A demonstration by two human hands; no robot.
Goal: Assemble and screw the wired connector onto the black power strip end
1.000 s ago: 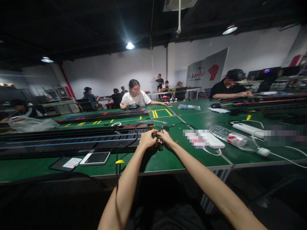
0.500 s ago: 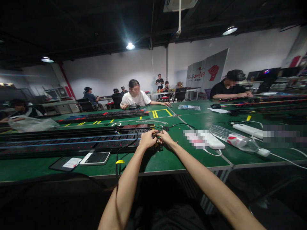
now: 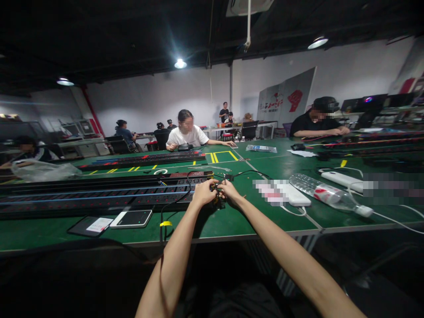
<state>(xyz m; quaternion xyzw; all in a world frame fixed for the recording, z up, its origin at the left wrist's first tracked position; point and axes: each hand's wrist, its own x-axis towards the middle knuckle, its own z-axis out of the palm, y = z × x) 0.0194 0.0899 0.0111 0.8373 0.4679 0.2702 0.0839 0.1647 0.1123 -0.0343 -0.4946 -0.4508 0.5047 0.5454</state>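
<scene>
Along the left of the tabletop (image 3: pixel 238 223), the socket strip (image 3: pixel 159 198) lies lengthwise left to right, one end pointing right. Its sockets appear seated; end wiring appears unfinished. Left hand (image 3: pixel 203 193) and right hand (image 3: pixel 229 191) close their fingers on small wired parts (image 3: pixel 219 201) there.

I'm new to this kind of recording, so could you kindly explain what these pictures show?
There is no robot: these are a person's bare left hand and right hand. Every picture comes from one camera worn on the head, looking forward and down. Between them, the hands hold a small bunch of wires, too small to make out fully, at the end of a long black strip. On the green table also lie a clear bottle and a white-framed device. Other people sit beyond.
</scene>
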